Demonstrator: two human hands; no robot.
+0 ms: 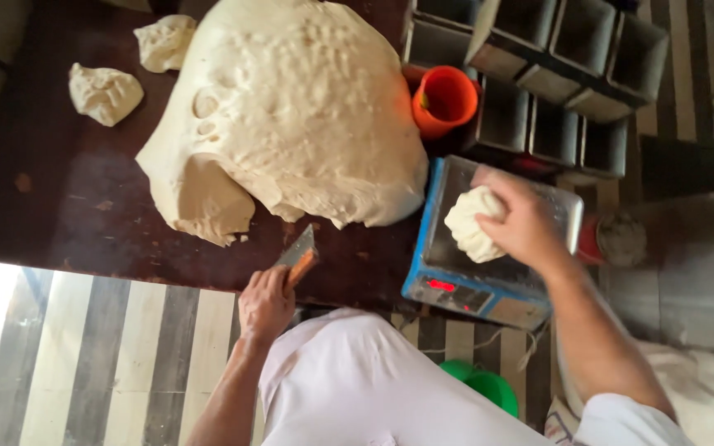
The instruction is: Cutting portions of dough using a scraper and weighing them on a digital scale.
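The right hand's (526,221) grip is clenched around a dough lump (471,223) over the blue scale's (456,285) pan, at 3 o'clock of the big dough mass (291,116). The left hand (264,304) grasps a scraper (299,256) at its 6 o'clock, on the dark counter (59,206).

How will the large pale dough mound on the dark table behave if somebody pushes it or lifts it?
The large pale dough mound probably dents rather than slides: finger hollows remain in it. Lifted, it would likely sag and stretch, given its torn, drooping edge. It looks heavy.
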